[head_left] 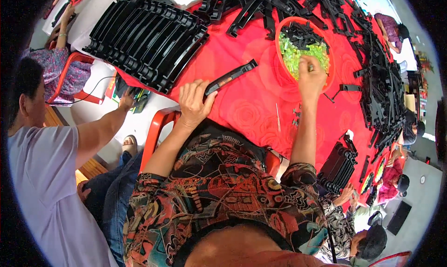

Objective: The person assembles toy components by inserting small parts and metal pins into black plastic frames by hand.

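My left hand (193, 103) grips one end of a long, narrow black plastic part (233, 76), holding it tilted just above the red tablecloth (247, 115). To the right, my right hand (313, 78) reaches over a round orange-rimmed basket (332, 73). Its fingers are pinched together; whatever lies between them is too small to make out. Inside the basket are many small yellow-green pieces (289, 57), with a heap of small black pieces (302, 35) at its far side.
A neat row of long black parts (144, 41) lies at the upper left. Loose black parts (384, 94) are piled along the table's right side, beyond another black stack (338, 167). A thin stick (278, 117) lies near me. A person (46, 164) sits close on my left.
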Available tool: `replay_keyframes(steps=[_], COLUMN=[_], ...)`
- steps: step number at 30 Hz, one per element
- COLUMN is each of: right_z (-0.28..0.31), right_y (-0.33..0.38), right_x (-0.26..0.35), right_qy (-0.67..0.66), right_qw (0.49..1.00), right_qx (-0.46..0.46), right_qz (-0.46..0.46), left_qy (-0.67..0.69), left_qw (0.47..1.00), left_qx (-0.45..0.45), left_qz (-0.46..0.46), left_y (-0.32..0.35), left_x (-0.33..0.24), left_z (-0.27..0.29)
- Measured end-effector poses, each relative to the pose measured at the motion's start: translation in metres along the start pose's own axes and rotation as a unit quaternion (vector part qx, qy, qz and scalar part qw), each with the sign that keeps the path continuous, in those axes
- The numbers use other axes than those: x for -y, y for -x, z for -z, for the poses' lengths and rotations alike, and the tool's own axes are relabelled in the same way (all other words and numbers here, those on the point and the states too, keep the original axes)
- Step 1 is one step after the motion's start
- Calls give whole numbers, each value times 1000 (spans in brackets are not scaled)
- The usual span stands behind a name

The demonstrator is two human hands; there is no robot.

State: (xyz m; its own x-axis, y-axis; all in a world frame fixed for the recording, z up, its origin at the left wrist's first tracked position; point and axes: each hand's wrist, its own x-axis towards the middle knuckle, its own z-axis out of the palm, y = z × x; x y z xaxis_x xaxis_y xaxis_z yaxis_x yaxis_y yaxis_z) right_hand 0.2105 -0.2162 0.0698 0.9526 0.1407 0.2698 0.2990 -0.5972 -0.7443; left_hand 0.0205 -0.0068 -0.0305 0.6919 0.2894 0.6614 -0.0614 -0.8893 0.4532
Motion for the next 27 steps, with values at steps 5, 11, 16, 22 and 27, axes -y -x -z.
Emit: replay_keyframes(steps=[5, 11, 16, 22, 27], right_z=[11, -7, -13, -15, -8], right_y=[-44, -54, -46, -49, -49], right_x=[-55, -72, -59, -67, -65], right_qy=[209, 326, 337, 269, 317], right_qw=[969, 929, 928, 943, 928], right_qx=[-13, 17, 41, -12, 15], right_qz=[134, 175, 156, 197, 195], left_qy=[-8, 22, 25, 25, 35], left_qw=[1000, 999, 999, 999, 999], left_qx=[-6, -27, -29, -26, -29], left_qz=[-2, -20, -11, -1, -1], left_y=[3, -2, 4, 4, 3], left_x=[1, 1, 4, 3, 3], left_z=[-3, -6, -2, -2, -4])
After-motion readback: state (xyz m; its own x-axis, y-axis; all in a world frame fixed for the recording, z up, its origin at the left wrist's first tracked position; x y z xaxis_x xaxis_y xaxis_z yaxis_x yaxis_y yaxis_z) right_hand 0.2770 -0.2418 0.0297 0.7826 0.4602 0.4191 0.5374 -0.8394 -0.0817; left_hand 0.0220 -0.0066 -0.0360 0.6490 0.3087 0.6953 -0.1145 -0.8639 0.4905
